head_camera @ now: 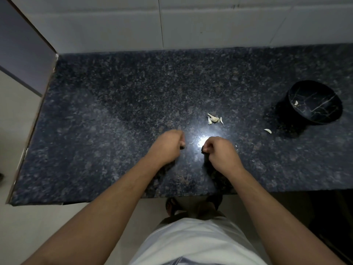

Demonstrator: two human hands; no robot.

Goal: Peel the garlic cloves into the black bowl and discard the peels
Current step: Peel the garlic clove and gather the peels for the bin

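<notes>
Down at the fingers, both the left hand (pixel 169 143) and the right hand (pixel 219 152) were curled into loose fists just above the dark speckled granite counter (pixel 114 111), and whether either pinched anything I couldn't tell. Beyond them lay a small pile of pale garlic cloves (pixel 214 119), one loose clove (pixel 268 131) nearer the black marbled bowl (pixel 315 102), which sat far right holding one peeled clove (pixel 296 103).

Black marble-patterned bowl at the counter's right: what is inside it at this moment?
One small pale garlic clove lies inside the black marble-patterned bowl, against its left inner wall. The rest of the visible interior shows only gold veining. The near rim hides part of the bottom.
</notes>
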